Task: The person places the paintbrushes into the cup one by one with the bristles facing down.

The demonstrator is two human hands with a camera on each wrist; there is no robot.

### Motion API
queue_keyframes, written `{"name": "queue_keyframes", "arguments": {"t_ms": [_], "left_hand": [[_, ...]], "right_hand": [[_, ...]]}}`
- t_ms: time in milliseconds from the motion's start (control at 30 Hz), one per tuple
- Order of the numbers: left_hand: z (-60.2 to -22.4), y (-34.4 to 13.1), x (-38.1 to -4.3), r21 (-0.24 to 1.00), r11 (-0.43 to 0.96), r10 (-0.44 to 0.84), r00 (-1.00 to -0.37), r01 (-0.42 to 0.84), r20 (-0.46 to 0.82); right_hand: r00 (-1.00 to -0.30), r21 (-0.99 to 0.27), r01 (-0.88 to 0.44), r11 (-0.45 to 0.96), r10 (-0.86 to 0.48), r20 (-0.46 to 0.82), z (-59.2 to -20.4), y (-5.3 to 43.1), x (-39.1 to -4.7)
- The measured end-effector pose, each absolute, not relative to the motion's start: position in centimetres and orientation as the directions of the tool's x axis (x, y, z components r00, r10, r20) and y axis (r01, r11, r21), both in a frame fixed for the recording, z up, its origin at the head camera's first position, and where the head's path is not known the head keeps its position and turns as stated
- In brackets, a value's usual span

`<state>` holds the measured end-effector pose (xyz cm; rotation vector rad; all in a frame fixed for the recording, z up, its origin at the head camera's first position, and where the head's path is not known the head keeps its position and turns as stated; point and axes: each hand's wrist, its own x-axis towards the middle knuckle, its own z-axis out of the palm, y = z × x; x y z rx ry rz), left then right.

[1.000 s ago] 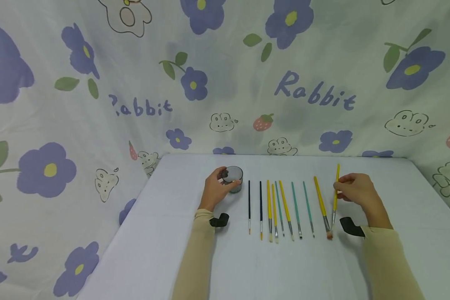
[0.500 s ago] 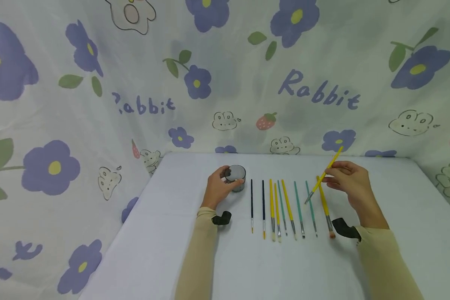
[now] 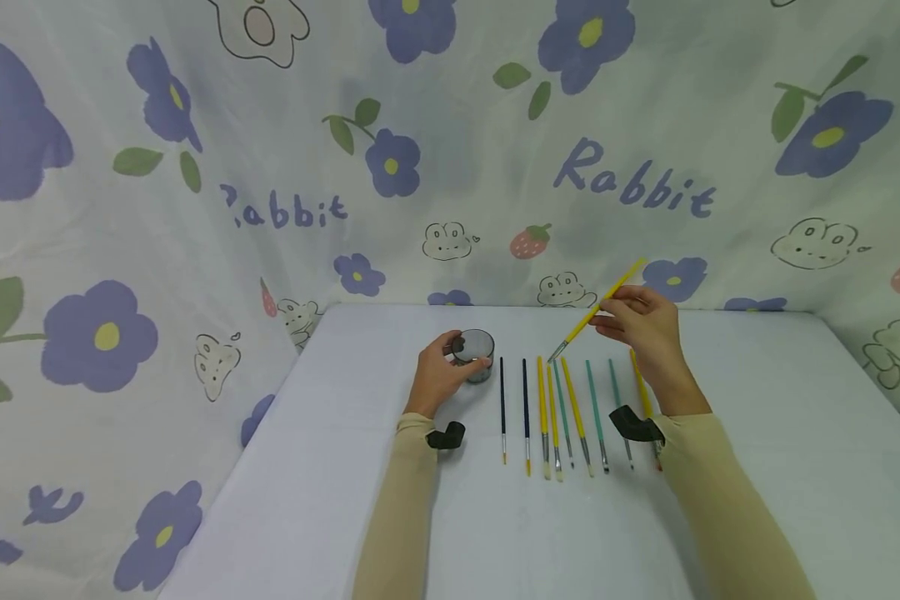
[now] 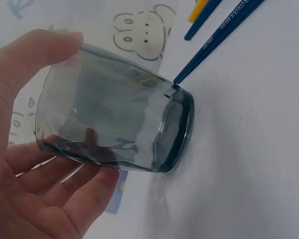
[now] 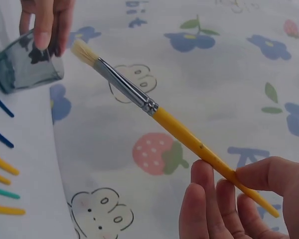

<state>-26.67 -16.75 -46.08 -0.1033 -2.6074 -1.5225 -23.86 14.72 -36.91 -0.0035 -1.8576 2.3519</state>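
Observation:
My left hand (image 3: pixel 439 377) grips a smoky grey glass (image 4: pixel 119 109), thumb on one side and fingers round the other, on the left part of the table. Nothing shows inside it. Between thumb and fingertips, my right hand (image 3: pixel 645 329) pinches a yellow-handled paintbrush (image 5: pixel 189 139) above the table. Its pale bristles (image 5: pixel 83 52) point toward the glass, lower left in the head view, and its handle end tilts up to the right. The bristles are apart from the glass rim in the head view.
Several paintbrushes lie in a row on the white table (image 3: pixel 525 542): dark blue ones (image 3: pixel 503 408) nearest the glass, then yellow (image 3: pixel 543 408) and teal (image 3: pixel 595 408) ones. A yellow brush (image 3: pixel 642 387) at the right is partly behind my right wrist. A flowered cloth (image 3: pixel 480 167) hangs behind.
My right hand has lifted the yellow paintbrush off the table at the right of the row and carried it left toward the glass, tilting it. My left hand keeps its grip on the glass.

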Motion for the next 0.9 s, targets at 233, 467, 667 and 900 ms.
{"name": "queue_keyframes", "arguments": {"t_ms": [233, 467, 667, 900], "left_hand": [[-46.0, -17.0, -26.7, 0.859, 0.500, -0.012, -0.991, 0.112, 0.136], [-45.9, -16.9, -26.6, 0.865, 0.489, -0.008, -0.991, 0.112, 0.133], [-45.8, -16.6, -26.4, 0.868, 0.482, 0.001, -0.990, 0.124, 0.141], [-45.8, -16.7, -26.5, 0.873, 0.472, 0.010, -0.991, 0.123, 0.134]], "right_hand": [[-0.985, -0.964, -0.141, -0.226, 0.127, 0.115, -36.5, 12.4, -25.7], [-0.982, -0.972, -0.149, -0.182, 0.145, 0.124, -36.3, 10.1, -27.0], [-0.981, -0.976, -0.167, -0.137, 0.126, 0.150, -36.2, 8.5, -27.9], [-0.983, -0.982, -0.157, -0.101, 0.115, 0.146, -36.9, 6.7, -28.5]]}}
